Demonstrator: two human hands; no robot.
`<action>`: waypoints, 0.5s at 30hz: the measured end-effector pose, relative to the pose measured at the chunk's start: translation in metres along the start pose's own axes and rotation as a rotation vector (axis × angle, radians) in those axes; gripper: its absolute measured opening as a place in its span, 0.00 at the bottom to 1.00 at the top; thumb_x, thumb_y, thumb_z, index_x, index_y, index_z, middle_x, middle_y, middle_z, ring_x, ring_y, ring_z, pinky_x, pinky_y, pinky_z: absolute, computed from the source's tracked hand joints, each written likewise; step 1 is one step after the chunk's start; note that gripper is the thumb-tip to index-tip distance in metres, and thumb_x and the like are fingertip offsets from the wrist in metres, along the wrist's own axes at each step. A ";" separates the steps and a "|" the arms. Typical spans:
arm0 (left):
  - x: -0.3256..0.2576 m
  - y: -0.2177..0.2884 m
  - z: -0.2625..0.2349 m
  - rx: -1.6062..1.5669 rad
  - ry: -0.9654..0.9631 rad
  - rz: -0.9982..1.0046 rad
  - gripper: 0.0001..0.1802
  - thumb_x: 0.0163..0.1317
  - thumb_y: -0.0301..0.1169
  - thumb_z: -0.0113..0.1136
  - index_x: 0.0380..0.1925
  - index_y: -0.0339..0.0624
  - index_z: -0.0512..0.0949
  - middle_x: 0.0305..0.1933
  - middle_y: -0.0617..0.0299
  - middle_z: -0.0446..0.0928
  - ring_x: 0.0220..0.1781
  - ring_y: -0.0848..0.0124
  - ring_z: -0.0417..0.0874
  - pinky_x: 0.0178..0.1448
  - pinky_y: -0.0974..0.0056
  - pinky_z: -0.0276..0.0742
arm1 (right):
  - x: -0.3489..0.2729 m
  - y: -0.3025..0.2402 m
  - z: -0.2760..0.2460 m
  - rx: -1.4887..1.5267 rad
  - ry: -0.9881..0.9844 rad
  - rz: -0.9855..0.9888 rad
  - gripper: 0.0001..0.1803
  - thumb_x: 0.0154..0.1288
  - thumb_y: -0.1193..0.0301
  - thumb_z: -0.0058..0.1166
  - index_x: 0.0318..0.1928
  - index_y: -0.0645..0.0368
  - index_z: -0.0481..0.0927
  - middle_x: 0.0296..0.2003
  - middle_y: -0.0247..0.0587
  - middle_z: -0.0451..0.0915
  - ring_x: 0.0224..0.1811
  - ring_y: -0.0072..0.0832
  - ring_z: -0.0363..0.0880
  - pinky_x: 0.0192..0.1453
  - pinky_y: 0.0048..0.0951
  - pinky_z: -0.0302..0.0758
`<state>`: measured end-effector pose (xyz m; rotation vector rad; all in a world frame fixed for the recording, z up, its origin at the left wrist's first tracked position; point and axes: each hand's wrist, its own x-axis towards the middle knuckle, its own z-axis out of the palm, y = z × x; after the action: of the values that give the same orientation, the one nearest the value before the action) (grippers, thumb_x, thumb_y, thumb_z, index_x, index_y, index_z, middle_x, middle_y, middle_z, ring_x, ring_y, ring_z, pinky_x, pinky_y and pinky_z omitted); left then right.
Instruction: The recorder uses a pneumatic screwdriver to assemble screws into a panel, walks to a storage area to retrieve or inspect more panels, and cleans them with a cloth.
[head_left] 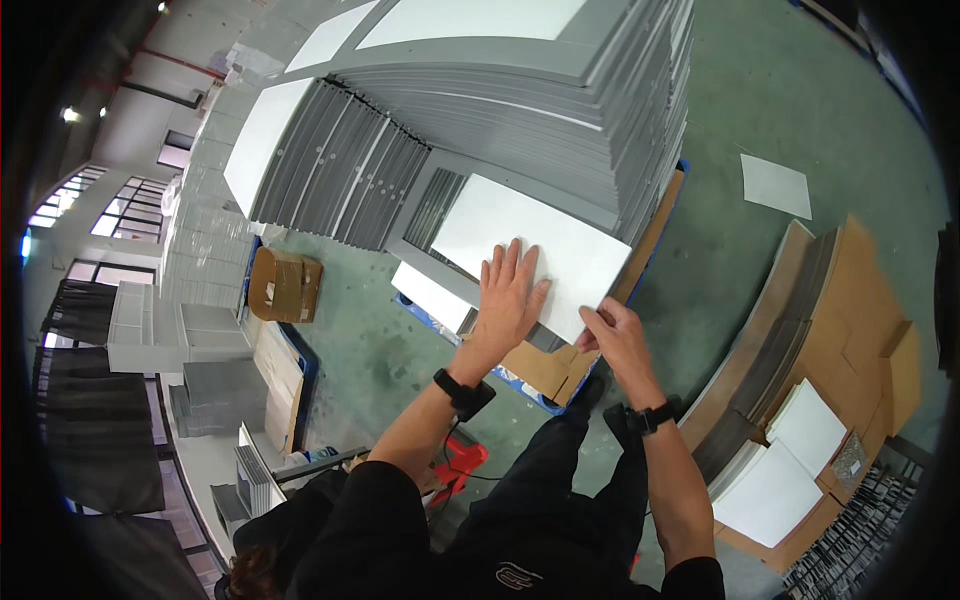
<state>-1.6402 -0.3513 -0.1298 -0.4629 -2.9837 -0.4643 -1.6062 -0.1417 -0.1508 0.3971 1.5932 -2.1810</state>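
A white rectangular sheet (540, 240) lies on a grey frame with a rectangular opening (408, 212), covering part of it. Flat on the sheet, fingers spread, rests my left hand (512, 298). My right hand (614, 336) pinches the sheet's near right corner between thumb and fingers. Behind and beside the frame rise tall stacks of grey frames (520, 110), some topped with white sheets. The sheet's thickness and material are hard to tell.
The stacks stand on a blue-edged pallet (530, 392) with cardboard. At right are piled cardboard (850, 310) and white sheets (770, 495). One white sheet (777, 187) lies on the green floor. A cardboard box (285, 285) sits left; a red stool (462, 462) stands near my legs.
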 end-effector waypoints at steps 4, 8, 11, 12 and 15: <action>-0.001 -0.051 0.009 -0.008 -0.047 -0.103 0.35 0.76 0.45 0.53 0.76 0.40 0.62 0.80 0.33 0.56 0.81 0.29 0.53 0.82 0.34 0.49 | 0.021 0.007 0.043 -0.057 0.047 -0.033 0.14 0.74 0.67 0.60 0.45 0.71 0.80 0.30 0.43 0.85 0.26 0.24 0.85 0.32 0.26 0.83; 0.003 -0.081 0.006 0.097 -0.052 -0.138 0.35 0.76 0.46 0.54 0.76 0.41 0.62 0.79 0.32 0.57 0.80 0.28 0.55 0.80 0.33 0.52 | 0.002 0.024 0.044 -0.199 0.166 -0.243 0.18 0.74 0.69 0.59 0.55 0.71 0.79 0.39 0.45 0.86 0.28 0.24 0.85 0.36 0.26 0.84; 0.007 -0.097 0.010 0.099 0.017 -0.157 0.38 0.72 0.47 0.58 0.74 0.39 0.63 0.77 0.29 0.60 0.78 0.26 0.56 0.78 0.30 0.54 | -0.027 0.053 0.011 -0.288 0.205 -0.228 0.18 0.75 0.70 0.58 0.58 0.69 0.78 0.40 0.45 0.86 0.29 0.24 0.85 0.37 0.26 0.83; 0.009 -0.101 0.012 0.105 0.016 -0.152 0.38 0.72 0.48 0.59 0.74 0.38 0.63 0.77 0.29 0.59 0.78 0.26 0.56 0.78 0.30 0.55 | -0.034 0.066 -0.003 -0.320 0.183 -0.172 0.17 0.75 0.71 0.58 0.58 0.68 0.79 0.39 0.45 0.86 0.29 0.24 0.85 0.37 0.26 0.82; 0.008 -0.103 0.017 0.094 0.001 -0.151 0.38 0.72 0.48 0.59 0.74 0.39 0.63 0.77 0.30 0.59 0.79 0.27 0.56 0.78 0.30 0.54 | -0.070 0.123 -0.055 -0.346 0.212 -0.021 0.17 0.73 0.69 0.59 0.56 0.65 0.81 0.39 0.48 0.86 0.32 0.27 0.86 0.39 0.31 0.82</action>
<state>-1.6807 -0.4375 -0.1739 -0.2299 -3.0364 -0.3338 -1.4862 -0.1108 -0.2380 0.5175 2.0523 -1.8748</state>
